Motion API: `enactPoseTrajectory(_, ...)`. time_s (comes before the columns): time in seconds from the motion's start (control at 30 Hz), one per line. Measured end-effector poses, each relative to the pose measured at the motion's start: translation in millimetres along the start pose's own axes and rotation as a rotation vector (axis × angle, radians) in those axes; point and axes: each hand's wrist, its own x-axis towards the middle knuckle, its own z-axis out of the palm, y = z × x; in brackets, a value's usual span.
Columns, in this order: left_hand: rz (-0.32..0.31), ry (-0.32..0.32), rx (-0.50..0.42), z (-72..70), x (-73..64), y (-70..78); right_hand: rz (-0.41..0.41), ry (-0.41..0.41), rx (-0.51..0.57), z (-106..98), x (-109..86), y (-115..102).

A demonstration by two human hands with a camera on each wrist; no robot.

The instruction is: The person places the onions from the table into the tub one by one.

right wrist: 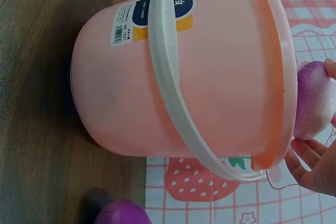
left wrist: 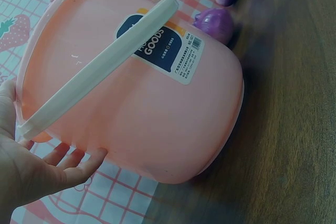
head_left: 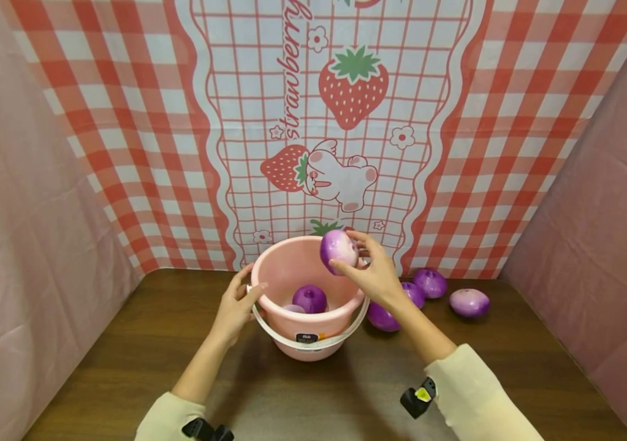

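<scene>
A pink bucket (head_left: 285, 323) stands on the table, its white handle (left wrist: 100, 66) hanging down across the front. At the bucket's left rim, my left hand (head_left: 236, 309) holds on, thumb over the edge and fingers against the outer wall. My right hand (head_left: 376, 269) grips a purple and white onion (head_left: 338, 252) between thumb and fingers, above the right side of the opening. Inside the bucket lies a dark purple onion (head_left: 310, 299), with a paler one (head_left: 294, 309) partly hidden behind the front rim.
Several more onions lie on the wooden table to the right, among them a purple onion (head_left: 429, 283), a paler onion (head_left: 469, 303) and one (head_left: 383, 318) close beside the bucket. A strawberry-print cloth (head_left: 324, 122) hangs behind, with pink cloth (head_left: 43, 214) at both sides.
</scene>
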Motion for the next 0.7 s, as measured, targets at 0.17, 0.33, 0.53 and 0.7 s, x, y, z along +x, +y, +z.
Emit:
enactPoseTrajectory(0.17,0.000,0.002,0.002,-0.1,-0.5,0.1,-0.006,0.004,-0.011,2.3,-0.7,-0.3)
enactPoseTrajectory(0.33,0.000,0.003,0.006,-0.2,-0.8,0.2,-0.007,-0.008,-0.022,4.6,-0.7,-0.9)
enactPoseTrajectory(0.53,0.000,0.002,0.008,-0.3,-0.5,0.3,-0.005,-0.015,-0.038,7.3,-0.3,-1.2)
enactPoseTrajectory(0.7,-0.001,0.002,0.009,-0.1,0.4,0.2,-0.008,-0.020,-0.049,9.1,0.2,-0.5)
